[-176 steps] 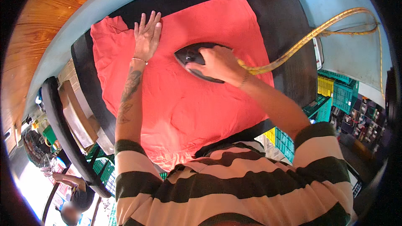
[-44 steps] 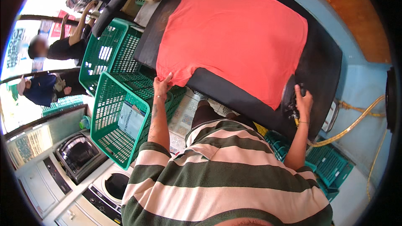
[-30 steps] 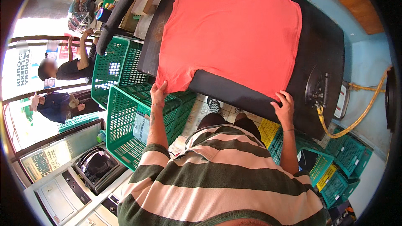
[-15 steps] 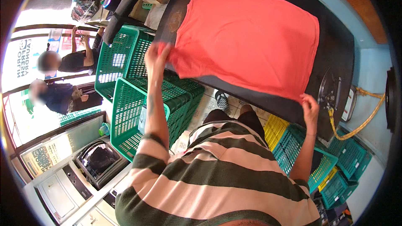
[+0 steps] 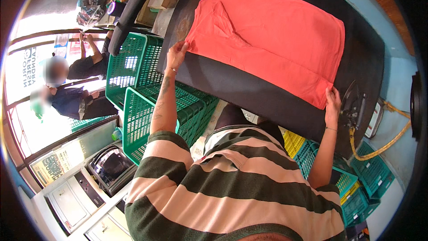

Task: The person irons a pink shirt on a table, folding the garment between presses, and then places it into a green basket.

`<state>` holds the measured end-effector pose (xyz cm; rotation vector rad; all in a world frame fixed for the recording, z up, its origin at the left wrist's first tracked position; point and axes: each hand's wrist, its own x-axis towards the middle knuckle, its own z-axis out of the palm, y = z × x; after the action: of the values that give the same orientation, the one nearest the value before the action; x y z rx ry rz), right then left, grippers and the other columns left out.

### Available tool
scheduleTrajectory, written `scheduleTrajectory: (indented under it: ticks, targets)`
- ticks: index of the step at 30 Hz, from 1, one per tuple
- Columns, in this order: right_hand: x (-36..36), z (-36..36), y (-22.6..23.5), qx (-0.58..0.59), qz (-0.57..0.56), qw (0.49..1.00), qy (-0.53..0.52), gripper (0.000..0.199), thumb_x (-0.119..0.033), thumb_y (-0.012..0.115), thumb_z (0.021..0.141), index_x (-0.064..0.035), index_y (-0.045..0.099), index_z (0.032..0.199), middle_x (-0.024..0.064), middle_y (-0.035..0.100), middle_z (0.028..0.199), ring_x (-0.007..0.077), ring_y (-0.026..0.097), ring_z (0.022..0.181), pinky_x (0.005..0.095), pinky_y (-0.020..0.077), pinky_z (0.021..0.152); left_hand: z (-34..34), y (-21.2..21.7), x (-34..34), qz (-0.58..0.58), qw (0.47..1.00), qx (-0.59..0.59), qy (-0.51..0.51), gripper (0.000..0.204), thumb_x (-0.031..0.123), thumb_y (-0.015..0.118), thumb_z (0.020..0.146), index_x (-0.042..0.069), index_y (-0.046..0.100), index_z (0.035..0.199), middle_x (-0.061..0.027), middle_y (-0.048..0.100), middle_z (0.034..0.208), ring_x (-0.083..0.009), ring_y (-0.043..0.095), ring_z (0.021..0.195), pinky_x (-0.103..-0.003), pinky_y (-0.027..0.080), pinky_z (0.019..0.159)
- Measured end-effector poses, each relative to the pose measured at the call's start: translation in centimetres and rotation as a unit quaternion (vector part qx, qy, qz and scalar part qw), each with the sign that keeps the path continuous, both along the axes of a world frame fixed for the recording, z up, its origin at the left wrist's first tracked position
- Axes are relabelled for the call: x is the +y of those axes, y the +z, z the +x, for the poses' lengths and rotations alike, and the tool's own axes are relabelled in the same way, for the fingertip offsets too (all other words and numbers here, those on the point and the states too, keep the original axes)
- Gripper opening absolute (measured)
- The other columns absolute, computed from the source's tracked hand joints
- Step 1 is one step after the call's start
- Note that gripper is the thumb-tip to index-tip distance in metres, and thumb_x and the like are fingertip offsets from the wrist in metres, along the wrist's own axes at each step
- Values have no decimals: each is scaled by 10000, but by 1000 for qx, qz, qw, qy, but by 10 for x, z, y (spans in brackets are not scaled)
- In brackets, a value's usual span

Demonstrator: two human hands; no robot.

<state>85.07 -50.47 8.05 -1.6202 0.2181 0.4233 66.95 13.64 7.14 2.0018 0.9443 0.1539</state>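
A coral-red shirt [image 5: 276, 31] lies spread on a dark padded ironing table [image 5: 249, 87]. Its near side is folded over inward, with a sleeve lying on top toward the left. My left hand [image 5: 178, 54] pinches the shirt's near left corner at the table's edge. At the near right corner, my right hand [image 5: 331, 104] grips the cloth between thumb and fingers. To the right of that hand rests a dark iron [image 5: 355, 111] at the table's right end.
Green plastic crates [image 5: 147, 111] stand against the table's left side. More crates, green [image 5: 370, 172] and yellow [image 5: 295, 143], sit below right. A yellow hose [image 5: 372, 155] loops beside the iron. Two people [image 5: 73, 100] are at the left by the window, near a washing machine [image 5: 71, 203].
The shirt's near side has been folded inward over itself. My left hand has moved slightly up and right, holding the left corner against the table; my right hand has shifted slightly up.
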Motion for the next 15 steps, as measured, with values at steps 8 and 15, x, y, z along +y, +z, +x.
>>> scheduleTrajectory:
  ticks: [8, 15]
  targets:
    - [17, -25, -4, -9, -61, 991, -123, 378, -198, 746, 934, 36, 631, 1208, 60, 683, 1120, 139, 622, 1043, 279, 468, 938, 23, 2, 13, 111, 978, 112, -135, 366, 383, 785, 869, 32, 714, 944, -19, 701, 822, -99, 623, 712, -264, 492, 629]
    - [1, -26, -5, -27, -136, 980, -141, 223, -164, 715, 946, 12, 674, 1077, -3, 689, 944, 68, 599, 852, 249, 475, 763, 4, 29, 26, -243, 968, 19, -67, 223, 287, 744, 926, 105, 621, 961, 53, 577, 744, -39, 486, 589, -203, 308, 496]
